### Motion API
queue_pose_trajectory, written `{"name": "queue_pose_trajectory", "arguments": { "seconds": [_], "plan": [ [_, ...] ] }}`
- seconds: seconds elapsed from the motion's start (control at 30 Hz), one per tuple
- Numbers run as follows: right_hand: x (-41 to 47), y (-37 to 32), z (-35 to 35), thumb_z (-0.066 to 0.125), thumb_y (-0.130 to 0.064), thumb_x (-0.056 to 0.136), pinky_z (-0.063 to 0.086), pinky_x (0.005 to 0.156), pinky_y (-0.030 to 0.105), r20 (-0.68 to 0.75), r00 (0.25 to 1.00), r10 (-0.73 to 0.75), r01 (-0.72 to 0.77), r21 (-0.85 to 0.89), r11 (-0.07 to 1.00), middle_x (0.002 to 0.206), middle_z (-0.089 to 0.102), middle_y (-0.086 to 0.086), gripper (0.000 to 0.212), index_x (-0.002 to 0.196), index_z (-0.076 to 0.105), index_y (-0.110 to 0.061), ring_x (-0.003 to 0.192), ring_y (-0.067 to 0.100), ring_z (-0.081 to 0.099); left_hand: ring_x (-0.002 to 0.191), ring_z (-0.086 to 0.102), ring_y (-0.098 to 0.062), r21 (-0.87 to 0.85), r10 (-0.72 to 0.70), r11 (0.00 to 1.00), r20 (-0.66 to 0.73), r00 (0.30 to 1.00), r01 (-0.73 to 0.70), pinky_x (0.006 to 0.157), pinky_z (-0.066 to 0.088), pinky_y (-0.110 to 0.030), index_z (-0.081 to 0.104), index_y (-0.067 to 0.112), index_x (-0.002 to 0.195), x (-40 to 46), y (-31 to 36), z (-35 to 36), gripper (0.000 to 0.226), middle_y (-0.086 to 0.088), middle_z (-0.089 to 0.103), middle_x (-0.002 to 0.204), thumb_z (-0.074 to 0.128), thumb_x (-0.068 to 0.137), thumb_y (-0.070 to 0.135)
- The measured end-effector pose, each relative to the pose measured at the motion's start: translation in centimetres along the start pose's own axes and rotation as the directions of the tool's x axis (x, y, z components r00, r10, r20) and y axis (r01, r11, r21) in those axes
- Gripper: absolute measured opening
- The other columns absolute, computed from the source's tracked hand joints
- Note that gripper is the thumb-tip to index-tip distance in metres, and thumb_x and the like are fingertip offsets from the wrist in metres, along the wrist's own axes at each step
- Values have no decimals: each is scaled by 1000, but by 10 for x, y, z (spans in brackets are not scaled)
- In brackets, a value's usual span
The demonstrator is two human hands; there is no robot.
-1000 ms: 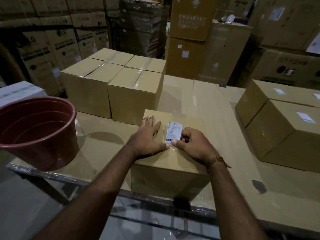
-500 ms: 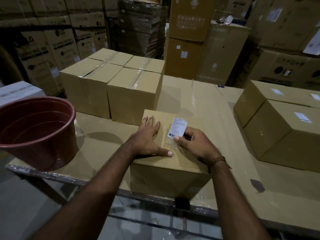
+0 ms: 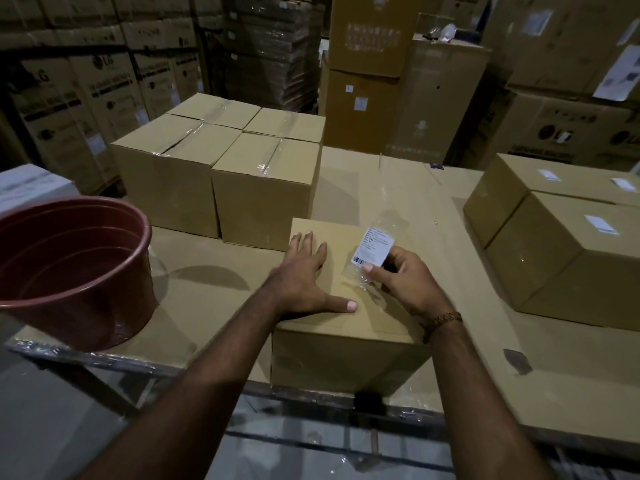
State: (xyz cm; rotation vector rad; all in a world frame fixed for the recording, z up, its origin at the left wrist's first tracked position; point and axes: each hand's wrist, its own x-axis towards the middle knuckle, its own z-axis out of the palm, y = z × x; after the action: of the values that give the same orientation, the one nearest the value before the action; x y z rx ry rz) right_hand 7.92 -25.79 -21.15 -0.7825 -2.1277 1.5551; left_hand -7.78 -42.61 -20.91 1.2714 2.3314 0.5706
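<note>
The left hand (image 3: 304, 282) lies flat on top of the box (image 3: 346, 362) at the near edge of the table (image 3: 207, 268). Its fingers are straight and spread, and the thumb stretches along the lid toward the right hand (image 3: 407, 284). The right hand's thumb and curled fingers pinch a small white label (image 3: 374, 245) over the right part of the lid; the two hands are near each other but apart. The label has a barcode at its lower corner and lines of print too small to read. A clear film (image 3: 360, 284) runs past the label above and below and is hard to make out in the dim light. Its lower end seems to lie on the lid, but I cannot tell whether the label itself touches the cardboard. The right fingers hide the label's lower right corner. To the left a red bucket (image 3: 104, 306) stands on the table, its left side cut off by the frame. Four taped boxes (image 3: 225, 174) stand packed together behind, and two labelled boxes (image 3: 571, 258) at the right run out of view. The stacked cartons (image 3: 367, 98) at the back are dark, their print mostly unreadable.
</note>
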Motion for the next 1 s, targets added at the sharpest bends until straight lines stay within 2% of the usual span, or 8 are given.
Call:
{"name": "queue_pose_trajectory", "arguments": {
  "seconds": [0.1,0.2,0.37,0.63,0.7,0.83,0.9,1.0],
  "plan": [
    [2,4,5,70,-9,101,57,86,20,-70,998,4,-4,-3,1000,118,79,-7,32,131,70,-17,106,7,74,156,-30,-15,47,18,999,19,1000,-19,127,17,-64,-2,27,169,5,-5,0,148,5,-26,172,74,58,91],
    [6,6,11,63,-6,103,56,88,24,-130,991,40,-38,15,999,118,79,-7,32,132,69,-19,107,8,74,157,-29,-17,113,52,992,-5,999,-51,124,23,-65,-2,26,168,8,-11,5,149,3,-25,173,63,57,99],
    [9,3,13,47,-1,107,53,68,15,-204,976,81,-59,115,992,99,80,-4,31,120,72,-12,82,3,74,158,-25,-21,160,78,984,-33,996,-72,124,25,-63,-2,23,168,8,-13,9,146,-2,-23,174,61,61,99],
    [14,9,12,49,0,107,48,63,11,-209,977,47,-35,61,998,89,76,-6,29,126,71,-3,65,-5,65,159,-22,-18,108,84,991,-94,992,-74,124,26,-62,6,24,168,7,-14,13,144,2,-16,175,63,59,99],
    [13,4,13,52,-3,107,51,70,14,-197,980,40,-35,31,999,100,79,-3,28,126,72,-7,75,-4,69,160,-19,-16,84,85,994,-115,990,-75,125,25,-60,10,24,168,6,-15,13,143,3,-12,176,64,58,98],
    [11,0,17,56,-10,108,57,98,34,-193,980,42,-38,27,999,116,80,0,26,128,74,-10,109,16,75,161,-13,-16,53,78,996,-141,987,-71,125,25,-61,15,24,168,1,-12,9,141,3,-6,177,63,59,99],
    [10,-7,23,56,-10,108,58,96,32,-223,974,44,-38,30,999,114,80,0,25,125,74,-12,106,14,76,162,-7,-19,93,94,992,-138,986,-82,123,26,-63,18,23,167,-4,-11,5,136,0,0,177,58,63,100],
    [8,-22,39,57,-11,108,56,78,20,-304,952,11,0,38,999,108,81,-1,21,119,75,-16,89,2,75,161,11,-23,182,141,978,-213,967,-102,123,29,-58,28,23,165,-17,-16,-8,118,-4,17,175,50,74,96]
  ]
}}
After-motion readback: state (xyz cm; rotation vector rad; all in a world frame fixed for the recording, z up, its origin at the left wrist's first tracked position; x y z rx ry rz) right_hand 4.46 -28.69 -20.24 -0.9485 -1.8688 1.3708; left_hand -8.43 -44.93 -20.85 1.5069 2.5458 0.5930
